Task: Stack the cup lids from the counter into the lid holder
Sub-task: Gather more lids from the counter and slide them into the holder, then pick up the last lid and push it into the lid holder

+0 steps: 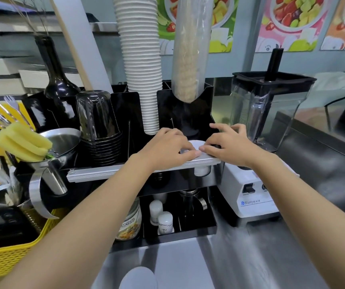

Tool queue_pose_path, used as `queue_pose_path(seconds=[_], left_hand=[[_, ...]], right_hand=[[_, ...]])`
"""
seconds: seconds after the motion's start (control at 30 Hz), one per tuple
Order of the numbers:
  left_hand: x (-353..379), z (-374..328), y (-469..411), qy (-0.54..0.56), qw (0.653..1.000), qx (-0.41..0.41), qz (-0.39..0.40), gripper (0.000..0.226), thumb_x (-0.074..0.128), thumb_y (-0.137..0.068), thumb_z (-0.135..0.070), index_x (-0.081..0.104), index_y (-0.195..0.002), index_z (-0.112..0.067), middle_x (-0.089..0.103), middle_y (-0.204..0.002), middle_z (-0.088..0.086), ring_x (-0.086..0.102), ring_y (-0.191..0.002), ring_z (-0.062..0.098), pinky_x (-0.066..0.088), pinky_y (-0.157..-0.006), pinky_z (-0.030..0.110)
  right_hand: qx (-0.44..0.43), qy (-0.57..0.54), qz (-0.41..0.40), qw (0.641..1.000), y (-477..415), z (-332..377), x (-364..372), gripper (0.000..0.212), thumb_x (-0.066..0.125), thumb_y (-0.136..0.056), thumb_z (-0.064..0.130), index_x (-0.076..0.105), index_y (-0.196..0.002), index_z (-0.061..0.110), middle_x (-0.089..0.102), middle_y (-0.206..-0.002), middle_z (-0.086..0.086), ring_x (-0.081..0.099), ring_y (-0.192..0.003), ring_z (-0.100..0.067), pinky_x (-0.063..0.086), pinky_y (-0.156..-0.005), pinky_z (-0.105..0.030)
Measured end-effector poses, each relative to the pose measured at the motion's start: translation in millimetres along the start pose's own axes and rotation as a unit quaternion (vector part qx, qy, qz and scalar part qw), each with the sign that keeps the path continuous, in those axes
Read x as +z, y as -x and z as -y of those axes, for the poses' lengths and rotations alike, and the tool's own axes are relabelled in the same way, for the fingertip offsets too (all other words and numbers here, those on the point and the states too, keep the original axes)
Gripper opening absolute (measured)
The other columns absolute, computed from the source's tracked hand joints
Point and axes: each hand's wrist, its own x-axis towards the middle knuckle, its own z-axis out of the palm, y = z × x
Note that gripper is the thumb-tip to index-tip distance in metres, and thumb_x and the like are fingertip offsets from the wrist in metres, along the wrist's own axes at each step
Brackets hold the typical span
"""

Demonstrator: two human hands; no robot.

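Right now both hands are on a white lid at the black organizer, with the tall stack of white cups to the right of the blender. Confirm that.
One detail is wrong. The head view shows the stack of white cups to the left of the blender, not the right. The rest stands: the left hand and right hand both meet on the white lid at the black organizer.

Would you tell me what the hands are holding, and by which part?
Both hands, left hand and right hand, pinch a white lid by its opposite edges.
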Motion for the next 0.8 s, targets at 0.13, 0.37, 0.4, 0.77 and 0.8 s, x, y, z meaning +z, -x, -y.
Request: queue_pose_path(seconds=[0.13,0.37,0.4,0.77,0.8], left_hand=[[3,-4,6,-0.059,0.997,0.016,-0.055,0.056,0.026,-0.085,-0.058,0.065,-0.106,-0.024,0.068,-0.109,-0.004,0.047,-0.118,0.015,0.016,-0.104,0.028],[25,-20,90,-0.056,0.978,0.008,-0.199,0.041,0.047,-0.088,-0.039,0.058,-0.119,-0.014,0.058,-0.129,0.005,0.045,-0.125,0.022,0.022,-0.111,0.038],[32,-20,106,-0.047,0.978,0.006,-0.205,0.041,0.048,-0.088,-0.038,0.058,-0.119,-0.014,0.057,-0.130,0.006,0.043,-0.125,0.022,0.022,-0.111,0.038],[113,-6,246,0.094,0.974,-0.198,-0.049,0.065,0.041,-0.083,-0.061,0.036,-0.136,-0.024,0.040,-0.140,-0.008,0.030,-0.132,0.011,0.020,-0.110,0.033],[119,-5,256,0.112,0.969,-0.219,-0.019,0.071,0.037,-0.081,-0.068,0.032,-0.138,-0.026,0.038,-0.143,-0.008,0.027,-0.133,0.012,0.018,-0.110,0.031]], right_hand=[[-0.014,0.001,-0.121,0.993,8,3,4,0.041,0.044,-0.090,0.049,0.059,-0.117,0.022,0.053,-0.131,0.006,0.037,-0.125,-0.008,0.012,-0.099,-0.033],[-0.076,-0.107,-0.334,0.934,53,47,34,0.040,0.052,-0.087,0.032,0.055,-0.118,0.008,0.065,-0.114,-0.011,0.055,-0.105,-0.020,0.032,-0.087,-0.026],[-0.091,-0.114,-0.337,0.930,60,55,44,0.039,0.054,-0.087,0.030,0.053,-0.119,0.008,0.065,-0.114,-0.012,0.056,-0.105,-0.022,0.034,-0.087,-0.027],[-0.069,-0.207,0.040,0.975,109,124,181,0.079,0.045,-0.079,0.062,0.028,-0.141,0.016,0.037,-0.146,-0.007,0.030,-0.134,-0.019,0.023,-0.104,-0.030],[-0.064,-0.211,0.082,0.972,113,128,192,0.083,0.047,-0.079,0.062,0.020,-0.144,0.018,0.029,-0.151,-0.005,0.023,-0.138,-0.018,0.018,-0.107,-0.031]])
